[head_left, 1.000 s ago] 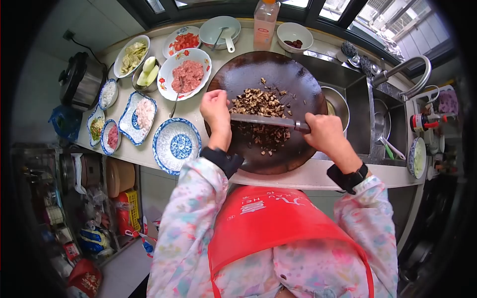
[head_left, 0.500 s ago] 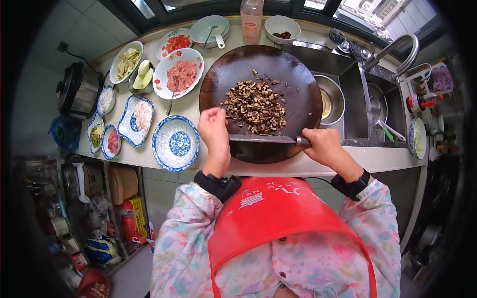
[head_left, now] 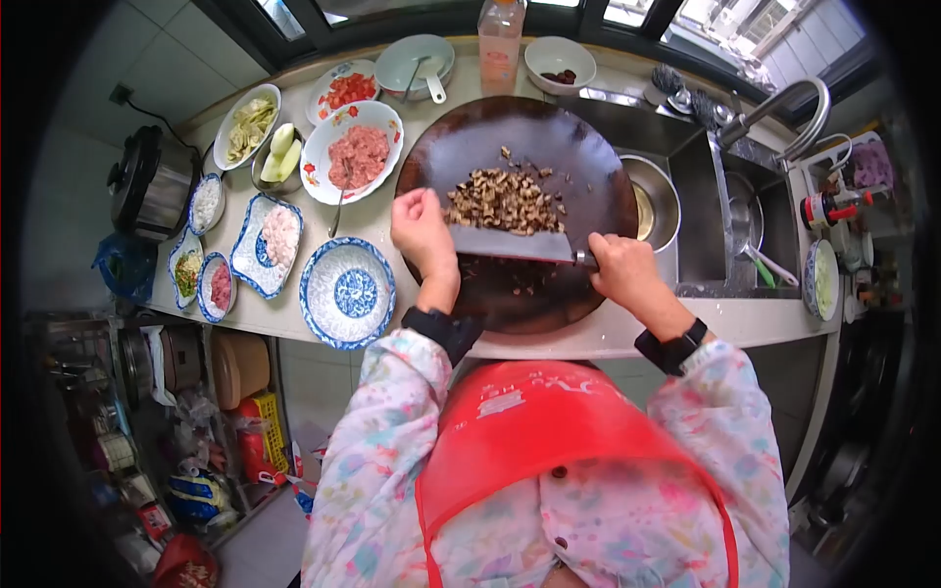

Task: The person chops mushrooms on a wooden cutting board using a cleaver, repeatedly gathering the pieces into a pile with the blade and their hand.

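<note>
My right hand [head_left: 625, 267] grips the dark handle of a cleaver [head_left: 512, 244]. Its broad blade lies tilted over the round dark wooden chopping board [head_left: 588, 157], its upper edge against a heap of chopped mushrooms [head_left: 505, 201]. A few bits lie on the board in front of the blade. My left hand [head_left: 421, 225] is closed, fingers curled in with nothing visible in them, over the board's left edge beside the blade's far end. Nearest to it on the counter is a blue-and-white bowl [head_left: 348, 294] with nothing in it.
Left of the board stand a bowl of minced meat [head_left: 355, 157], a square dish of pale pink pieces [head_left: 279, 235], a plate of red pieces [head_left: 348, 90] and several small bowls. A bottle [head_left: 500, 49] stands behind; a metal bowl [head_left: 657, 201] and sink [head_left: 701, 225] are right.
The cleaver has moved away from me and turned its broad side up, pushing the mushrooms into a tighter heap farther back. Both hands have shifted slightly away from me with it.
</note>
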### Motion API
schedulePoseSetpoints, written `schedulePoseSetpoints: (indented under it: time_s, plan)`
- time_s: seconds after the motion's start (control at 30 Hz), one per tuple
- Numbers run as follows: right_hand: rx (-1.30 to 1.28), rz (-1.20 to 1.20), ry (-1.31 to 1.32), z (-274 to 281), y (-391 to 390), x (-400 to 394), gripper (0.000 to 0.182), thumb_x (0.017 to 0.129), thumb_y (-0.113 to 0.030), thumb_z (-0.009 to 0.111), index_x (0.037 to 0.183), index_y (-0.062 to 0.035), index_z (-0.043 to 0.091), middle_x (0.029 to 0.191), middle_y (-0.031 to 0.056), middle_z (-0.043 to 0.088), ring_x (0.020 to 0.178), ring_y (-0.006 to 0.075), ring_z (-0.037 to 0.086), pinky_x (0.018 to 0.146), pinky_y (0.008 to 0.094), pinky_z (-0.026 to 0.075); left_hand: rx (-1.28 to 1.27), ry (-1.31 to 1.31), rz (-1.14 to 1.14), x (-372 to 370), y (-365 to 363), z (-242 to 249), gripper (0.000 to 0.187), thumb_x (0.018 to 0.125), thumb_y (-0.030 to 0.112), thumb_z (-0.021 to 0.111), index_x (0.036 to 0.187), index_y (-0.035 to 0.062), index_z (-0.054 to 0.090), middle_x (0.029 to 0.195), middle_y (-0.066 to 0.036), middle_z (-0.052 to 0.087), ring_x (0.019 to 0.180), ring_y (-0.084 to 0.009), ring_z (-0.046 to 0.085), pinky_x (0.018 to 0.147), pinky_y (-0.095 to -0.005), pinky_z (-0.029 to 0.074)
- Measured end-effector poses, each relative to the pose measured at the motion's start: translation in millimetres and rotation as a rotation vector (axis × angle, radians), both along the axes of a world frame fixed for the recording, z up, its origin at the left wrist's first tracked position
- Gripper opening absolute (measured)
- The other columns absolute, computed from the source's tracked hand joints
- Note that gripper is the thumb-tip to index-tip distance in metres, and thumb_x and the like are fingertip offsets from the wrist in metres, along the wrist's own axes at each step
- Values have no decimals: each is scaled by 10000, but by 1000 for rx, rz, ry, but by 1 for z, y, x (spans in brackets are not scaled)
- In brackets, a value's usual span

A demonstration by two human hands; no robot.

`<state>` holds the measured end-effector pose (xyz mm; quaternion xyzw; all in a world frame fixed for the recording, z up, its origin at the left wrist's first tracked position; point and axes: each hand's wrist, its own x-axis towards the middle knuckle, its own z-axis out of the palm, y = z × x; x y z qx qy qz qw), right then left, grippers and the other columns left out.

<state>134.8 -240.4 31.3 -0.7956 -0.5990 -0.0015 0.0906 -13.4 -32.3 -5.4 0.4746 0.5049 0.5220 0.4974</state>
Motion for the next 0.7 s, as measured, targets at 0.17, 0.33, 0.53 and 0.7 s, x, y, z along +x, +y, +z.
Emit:
schedulePoseSetpoints:
  time_s: [0.17,0.33,0.53,0.7]
  plan:
    - [-104,-13,53,15,10,16,206,662,-162,647,795,-64,525,725,148,623,684,332,621,589,433,483,-126,-37,-124,1,14,20,85,784,42,625,840,-3,580,649,-17,574,531,-70,508,473,-203,385]
    - [-228,-2,27,49,24,4,182,667,-190,644,763,-67,550,694,141,629,667,322,629,590,423,493,-253,-34,-110,-18,16,8,82,778,49,628,826,5,579,644,-7,566,525,-70,493,478,-210,388]
    - [-118,-32,51,13,16,15,174,668,-196,640,762,-73,559,690,150,628,664,341,621,594,447,484,-46,141,-107,-2,10,15,83,777,50,618,819,-15,592,646,-28,598,545,-86,532,510,-227,423]
    - [-189,18,39,44,17,3,186,655,-213,639,760,-70,584,663,146,633,635,318,635,581,421,502,-175,52,-51,-22,6,3,87,778,58,623,821,-11,591,634,-21,580,534,-93,516,506,-239,421]
